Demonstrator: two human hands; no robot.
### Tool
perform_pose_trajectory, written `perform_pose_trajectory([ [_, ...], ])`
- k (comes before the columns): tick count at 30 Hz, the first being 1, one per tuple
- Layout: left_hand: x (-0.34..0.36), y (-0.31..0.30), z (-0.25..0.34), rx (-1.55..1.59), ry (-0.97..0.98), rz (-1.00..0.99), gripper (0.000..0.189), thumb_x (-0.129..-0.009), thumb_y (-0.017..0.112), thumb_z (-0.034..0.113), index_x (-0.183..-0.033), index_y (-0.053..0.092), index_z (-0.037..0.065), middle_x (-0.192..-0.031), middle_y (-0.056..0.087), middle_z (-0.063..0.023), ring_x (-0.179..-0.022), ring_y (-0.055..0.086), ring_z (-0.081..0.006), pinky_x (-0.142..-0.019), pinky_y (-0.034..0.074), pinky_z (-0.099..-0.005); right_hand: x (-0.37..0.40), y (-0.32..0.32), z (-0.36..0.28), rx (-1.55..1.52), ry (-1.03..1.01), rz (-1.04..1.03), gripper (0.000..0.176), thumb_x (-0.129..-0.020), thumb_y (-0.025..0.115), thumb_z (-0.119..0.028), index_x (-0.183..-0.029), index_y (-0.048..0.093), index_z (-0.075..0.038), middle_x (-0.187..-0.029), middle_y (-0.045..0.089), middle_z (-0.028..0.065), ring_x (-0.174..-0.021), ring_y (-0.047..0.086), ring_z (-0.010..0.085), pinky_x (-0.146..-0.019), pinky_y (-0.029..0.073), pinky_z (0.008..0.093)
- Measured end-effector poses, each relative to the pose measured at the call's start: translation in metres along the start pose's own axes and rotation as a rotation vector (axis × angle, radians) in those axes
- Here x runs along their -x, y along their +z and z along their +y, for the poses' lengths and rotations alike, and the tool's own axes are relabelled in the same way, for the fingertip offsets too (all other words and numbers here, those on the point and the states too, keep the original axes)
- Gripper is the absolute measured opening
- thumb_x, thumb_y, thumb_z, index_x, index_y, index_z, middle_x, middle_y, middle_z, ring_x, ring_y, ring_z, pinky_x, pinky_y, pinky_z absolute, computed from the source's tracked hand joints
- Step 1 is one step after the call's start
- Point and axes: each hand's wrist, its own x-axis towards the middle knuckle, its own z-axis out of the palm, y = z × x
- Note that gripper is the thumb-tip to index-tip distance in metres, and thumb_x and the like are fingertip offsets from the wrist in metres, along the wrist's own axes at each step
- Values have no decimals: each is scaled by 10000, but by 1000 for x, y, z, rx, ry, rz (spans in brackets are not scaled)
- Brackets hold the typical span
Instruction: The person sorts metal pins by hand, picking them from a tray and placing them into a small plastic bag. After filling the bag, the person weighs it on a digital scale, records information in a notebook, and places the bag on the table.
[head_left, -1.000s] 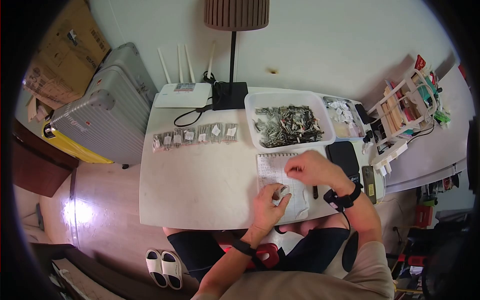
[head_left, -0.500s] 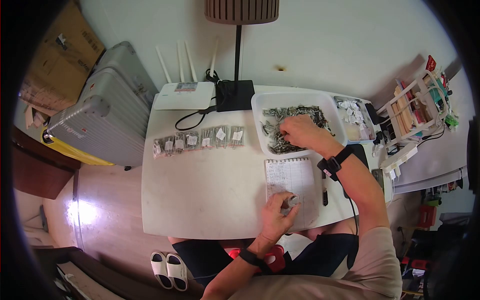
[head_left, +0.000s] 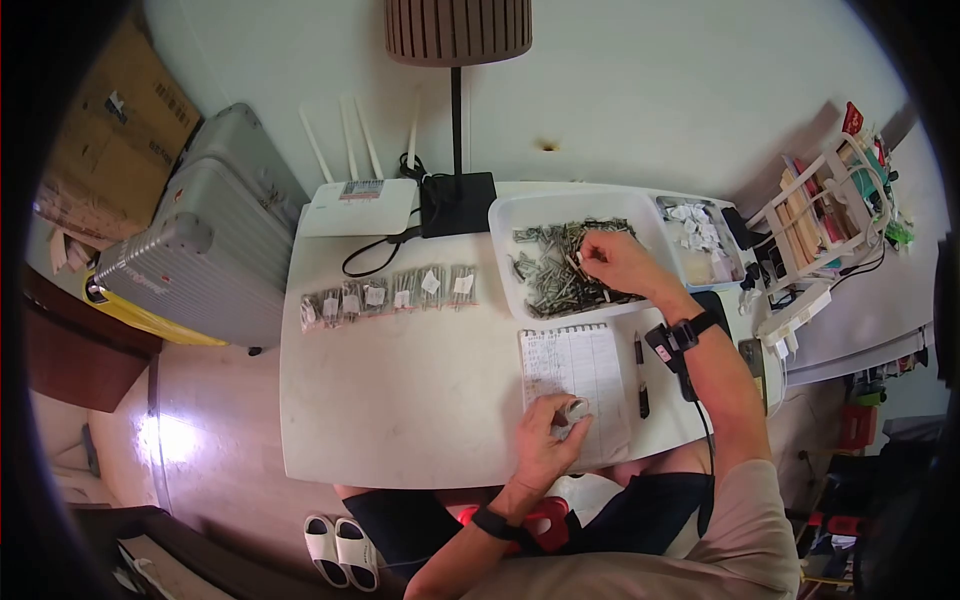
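Note:
My right hand (head_left: 616, 262) reaches into a white plastic tub (head_left: 508, 290) holding a heap of small metal pieces (head_left: 560, 285) that look like screws or bolts. Its fingers are pinched together at the heap; what they hold is too small to make out. Above a spiral notepad (head_left: 590, 365) with handwriting, my left hand (head_left: 545, 435) is closed around a small clear round-mouthed container (head_left: 575, 408). What is inside it does not show clearly.
Several small clear bags of metal parts with white labels (head_left: 375, 293) lie in a row. Behind them stand a white router (head_left: 345, 215) and a lamp (head_left: 458, 110). A box of paper slips (head_left: 700, 230) adjoins the tub. Pens (head_left: 643, 400) lie beside the notepad.
My right hand has shifted right over the heap, with its fingers pinched. My left hand keeps hold of the clear container. The whole view has shifted slightly as my head moved.

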Motion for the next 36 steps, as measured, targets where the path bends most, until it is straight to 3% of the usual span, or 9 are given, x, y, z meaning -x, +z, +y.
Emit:
perform_pose_trajectory([
  [5, 0, -1, 2, 2, 2, -10, 287, -786, 796, 55, -1031, 646, 32, -935, 669, -71, -775, 629, -141, -715, 526, -285, 1, -18, 27, -54, 52, -163, 117, -829, 659, -104, -819, 661, 13, -696, 664, 97, -646, 624, 163, -628, 498, 325],
  [10, 2, -1, -1, 15, -10, -17, 291, -794, 794, 42, -1039, 638, 29, -944, 668, -68, -793, 629, -132, -730, 529, -281, -23, -23, 41, -51, -7, 55, 138, -827, 679, -113, -899, 736, -10, -755, 714, 111, -689, 665, 171, -667, 514, 311],
  [12, 2, -2, -1, 14, -23, -38, 299, -804, 787, 35, -1057, 628, 23, -949, 666, -64, -806, 625, -121, -736, 526, -273, -38, -22, 42, -73, -14, 51, 157, -820, 695, -141, -913, 744, -25, -786, 723, 121, -711, 675, 204, -687, 521, 329],
  [17, 2, -2, -2, 27, -5, -45, 313, -810, 784, 29, -1075, 617, 18, -956, 662, -66, -817, 618, -114, -745, 520, -264, -57, -12, 17, 396, 70, -111, 200, -825, 669, -209, -951, 756, -82, -919, 729, 133, -880, 682, 330, -809, 533, 419],
  [23, 3, 0, -4, 90, -16, -35, 320, -814, 783, 26, -1084, 612, 17, -953, 654, -56, -835, 612, -107, -762, 512, -260, -52, -9, 29, 501, 25, -104, 244, -827, 606, -130, -1026, 747, -119, -1021, 720, 132, -1009, 661, 342, -891, 514, 444],
  [28, 3, 0, -5, 89, -18, -54, 312, -818, 778, 30, -1085, 617, 17, -951, 653, -52, -846, 609, -103, -769, 509, -260, -38, -43, 51, 477, 86, -77, 259, -792, 607, -63, -1000, 753, -113, -979, 729, 137, -963, 679, 332, -863, 523, 426],
  [31, 3, 2, -5, 75, -4, -5, 325, -776, 807, 77, -1050, 634, 68, -957, 659, -77, -779, 625, -187, -710, 521, -310, -24, -58, 54, 390, 89, -124, 270, -772, 625, -42, -1000, 755, -103, -945, 733, 142, -922, 690, 314, -829, 529, 401],
  [33, 3, -1, -2, 55, -22, -30, 304, -820, 781, 46, -1075, 619, 12, -945, 649, -46, -847, 609, -99, -769, 507, -257, -21, -58, 61, 340, 67, -129, 274, -765, 633, -36, -1002, 755, -98, -931, 735, 145, -902, 694, 305, -813, 531, 388],
  [36, 3, -2, -3, 60, -35, -46, 300, -820, 778, 38, -1073, 619, 8, -946, 648, -45, -847, 612, -100, -772, 507, -256, -20, -49, 70, 247, -15, -221, 289, -774, 641, -46, -1035, 749, -104, -934, 734, 149, -894, 693, 300, -807, 529, 376],
])
